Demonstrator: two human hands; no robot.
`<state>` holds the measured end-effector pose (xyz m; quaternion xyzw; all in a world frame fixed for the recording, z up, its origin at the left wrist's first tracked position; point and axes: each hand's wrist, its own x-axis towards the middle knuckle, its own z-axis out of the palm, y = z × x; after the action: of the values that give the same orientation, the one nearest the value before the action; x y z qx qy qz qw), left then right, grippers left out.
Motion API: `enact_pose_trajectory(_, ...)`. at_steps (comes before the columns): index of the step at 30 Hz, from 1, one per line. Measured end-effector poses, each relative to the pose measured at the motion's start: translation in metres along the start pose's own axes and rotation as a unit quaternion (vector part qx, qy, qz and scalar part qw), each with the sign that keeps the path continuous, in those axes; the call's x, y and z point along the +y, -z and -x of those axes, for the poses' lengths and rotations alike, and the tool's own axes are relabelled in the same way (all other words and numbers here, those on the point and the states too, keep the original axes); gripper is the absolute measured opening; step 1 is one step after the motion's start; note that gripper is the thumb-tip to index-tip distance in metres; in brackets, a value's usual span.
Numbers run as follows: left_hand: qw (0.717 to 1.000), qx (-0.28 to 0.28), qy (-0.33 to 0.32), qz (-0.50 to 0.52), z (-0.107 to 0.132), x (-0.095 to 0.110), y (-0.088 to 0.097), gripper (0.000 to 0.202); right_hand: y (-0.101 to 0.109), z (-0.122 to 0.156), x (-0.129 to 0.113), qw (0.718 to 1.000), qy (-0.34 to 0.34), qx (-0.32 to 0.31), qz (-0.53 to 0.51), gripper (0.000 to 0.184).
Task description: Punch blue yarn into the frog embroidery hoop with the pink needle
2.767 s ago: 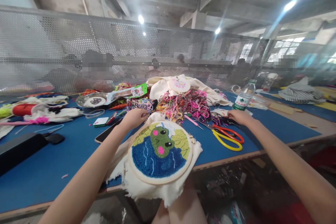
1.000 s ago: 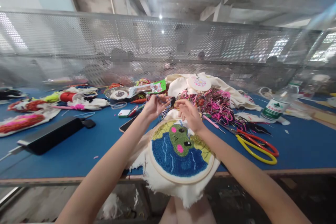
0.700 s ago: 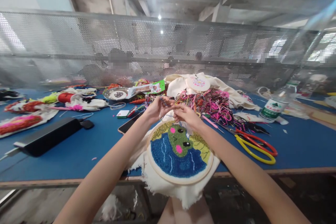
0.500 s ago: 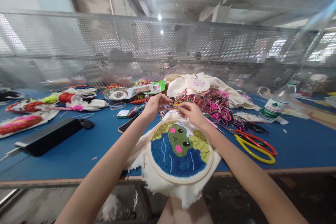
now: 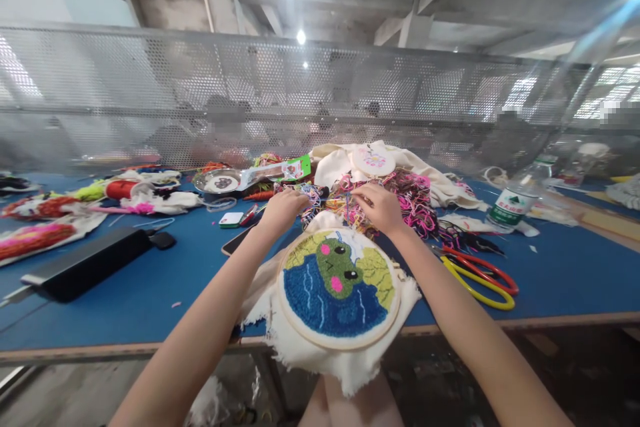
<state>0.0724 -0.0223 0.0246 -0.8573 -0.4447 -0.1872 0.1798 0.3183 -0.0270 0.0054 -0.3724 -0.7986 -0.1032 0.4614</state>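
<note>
An embroidery hoop (image 5: 345, 341) lies tilted at the table's front edge, partly overhanging it. Stretched in it is white cloth with a green frog face (image 5: 336, 272), pink cheeks, dark blue water and yellow-green patches. Beyond the hoop is a tangled heap of multicoloured yarn (image 5: 413, 203). My right hand (image 5: 381, 207) is over the heap, its fingertips pinched on a thin bluish strand of yarn (image 5: 347, 205). My left hand (image 5: 286, 208) is at the heap's left side with its fingers drawn together; what they hold, if anything, is too small to make out.
Scissors with red and yellow handles (image 5: 483, 280) and a water bottle (image 5: 517, 200) are to the right. On the left lie a black case (image 5: 93, 260) and yarn-worked pieces (image 5: 37, 237). A metal dish (image 5: 203, 181), another hoop (image 5: 375, 161) and a perforated metal screen (image 5: 280, 93) are farther back.
My two hands, close together before, have moved apart: the left to the left, the right slightly to the right. A bluish strand now shows below my right fingertips.
</note>
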Motion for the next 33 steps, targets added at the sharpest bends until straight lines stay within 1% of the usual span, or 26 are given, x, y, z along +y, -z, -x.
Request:
enact_pose_trajectory(4,1.0,-0.013,-0.014,0.002,-0.001,0.0,-0.001,0.025,-0.003,0.001,-0.001,1.0,-0.016,-0.024,-0.003,0.016)
enact_pose_trajectory(9,0.999,-0.016,-0.014,0.044,-0.001,0.002,-0.007,0.024,-0.007,0.002,-0.007,0.998,-0.014,-0.053,-0.014,0.013)
enact_pose_trajectory(11,0.997,-0.014,-0.012,0.074,-0.001,0.008,-0.009,0.025,-0.01,0.002,-0.01,0.998,-0.009,-0.065,-0.018,0.013)
enact_pose_trajectory(14,0.992,-0.015,-0.02,0.121,-0.002,0.022,-0.012,0.033,-0.018,0.004,-0.016,0.996,0.009,-0.086,-0.028,0.013)
enact_pose_trajectory(18,0.989,-0.012,-0.018,0.147,-0.003,0.035,-0.016,0.03,-0.024,0.007,-0.021,0.99,0.032,-0.122,-0.055,0.014)
enact_pose_trajectory(21,0.989,-0.005,0.0,0.146,-0.004,0.033,-0.016,0.028,-0.021,0.006,-0.021,0.991,0.002,-0.111,-0.079,0.014)
enact_pose_trajectory(24,0.99,0.002,0.013,0.141,-0.003,0.029,-0.013,0.027,-0.015,0.004,-0.019,0.992,-0.023,-0.095,-0.081,0.011)
enact_pose_trajectory(27,0.99,0.008,0.014,0.137,-0.003,0.026,-0.01,0.028,-0.012,0.002,-0.019,0.993,-0.025,-0.088,-0.077,0.01)
enact_pose_trajectory(33,0.992,0.014,0.01,0.127,-0.002,0.025,-0.01,0.027,-0.014,0.003,-0.016,0.991,-0.028,-0.089,-0.093,0.013)
